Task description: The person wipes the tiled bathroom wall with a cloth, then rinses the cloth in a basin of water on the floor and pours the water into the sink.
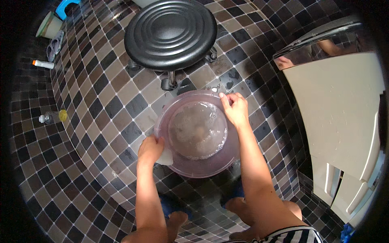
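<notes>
A round, translucent pinkish plastic basin (197, 170) is before me with murky, slightly foamy water (194, 130) in it. My left hand (151, 148) grips the basin's left rim, and a pale whitish object (165, 157), too unclear to name, shows beside its fingers. My right hand (235, 107) pinches the rim at the upper right, thumb and fingers closed around it. Whether the basin rests on the floor or is raised a little, I cannot tell.
Beyond the basin stands a black round stool (170, 33) on casters. A cream drawer cabinet (337, 106) is at the right. Along the left lie a clear bottle (52, 117), a white bottle (44, 64), slippers (55, 45) and a bucket (50, 25). Dark tiles (121, 100) bear wet patches near the stool.
</notes>
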`<state>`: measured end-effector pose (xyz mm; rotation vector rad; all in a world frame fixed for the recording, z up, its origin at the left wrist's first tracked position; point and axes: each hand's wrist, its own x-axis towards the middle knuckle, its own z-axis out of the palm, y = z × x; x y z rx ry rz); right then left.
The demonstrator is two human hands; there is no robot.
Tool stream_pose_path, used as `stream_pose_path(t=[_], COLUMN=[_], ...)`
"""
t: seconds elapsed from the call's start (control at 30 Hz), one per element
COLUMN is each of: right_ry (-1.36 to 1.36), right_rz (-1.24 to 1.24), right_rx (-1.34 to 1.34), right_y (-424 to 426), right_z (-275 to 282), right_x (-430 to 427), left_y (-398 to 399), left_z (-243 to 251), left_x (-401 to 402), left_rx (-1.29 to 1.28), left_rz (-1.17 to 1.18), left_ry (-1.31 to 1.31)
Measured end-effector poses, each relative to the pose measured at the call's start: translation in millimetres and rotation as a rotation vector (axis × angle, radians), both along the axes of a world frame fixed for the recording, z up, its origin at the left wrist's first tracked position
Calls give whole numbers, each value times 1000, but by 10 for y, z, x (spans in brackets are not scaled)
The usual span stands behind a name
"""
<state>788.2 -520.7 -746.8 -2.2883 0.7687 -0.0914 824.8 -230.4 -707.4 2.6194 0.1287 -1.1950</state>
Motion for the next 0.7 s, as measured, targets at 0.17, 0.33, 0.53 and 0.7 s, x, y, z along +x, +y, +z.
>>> stream_pose_path(t=[0.17,0.33,0.53,0.7], right_ry=[15,313,418,447], right_rz=[30,60,118,21], right_rx=[-29,-50,-25,44], right_y=[-7,-10,319,434], right_z=[30,225,594,1186], right_x=[24,-155,-885,-1697], left_y=[-36,32,523,642], left_z=[-51,-6,25,1096], left_x=[-91,-328,-1132,-1153], left_rx=[42,-119,-184,-187], left_rz=[107,258,439,356], left_ry=[-133,-80,25,217])
